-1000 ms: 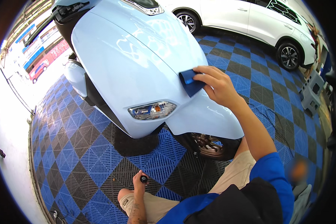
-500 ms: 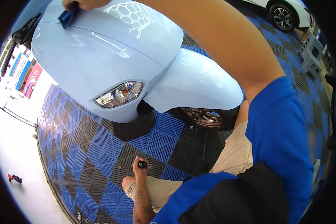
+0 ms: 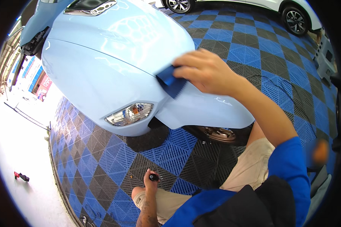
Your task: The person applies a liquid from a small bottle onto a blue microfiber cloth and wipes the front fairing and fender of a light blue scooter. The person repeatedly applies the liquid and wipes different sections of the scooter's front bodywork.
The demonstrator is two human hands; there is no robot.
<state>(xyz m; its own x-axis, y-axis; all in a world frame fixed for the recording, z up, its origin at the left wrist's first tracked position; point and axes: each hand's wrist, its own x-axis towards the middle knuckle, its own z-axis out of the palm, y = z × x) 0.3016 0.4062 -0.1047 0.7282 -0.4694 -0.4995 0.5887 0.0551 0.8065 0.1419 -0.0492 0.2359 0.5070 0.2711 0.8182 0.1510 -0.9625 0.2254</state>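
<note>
My right hand [image 3: 206,72] pinches a dark blue cloth [image 3: 173,84], slightly smeared by motion. The cloth is over the lower tip of a pale blue scooter's front panel [image 3: 87,75], near the front fender [image 3: 208,108]; whether it touches the paint I cannot tell. A clear headlight [image 3: 129,114] sits just below and left of it. Lower down, by my knee, my left hand [image 3: 150,183] is closed round a small black bottle [image 3: 153,177], its round end facing up.
Blue and black grid tiles [image 3: 121,160] cover the floor. The scooter's front wheel [image 3: 218,133] shows beneath the fender. A white car [image 3: 246,4] stands behind, with a grey plastic step [image 3: 325,56] at far right. A red and black tool [image 3: 21,176] lies on pale ground at left.
My right hand has swept the blue cloth from the panel's upper left down to its lower right tip. The left hand still holds the bottle. The whole view has shifted slightly.
</note>
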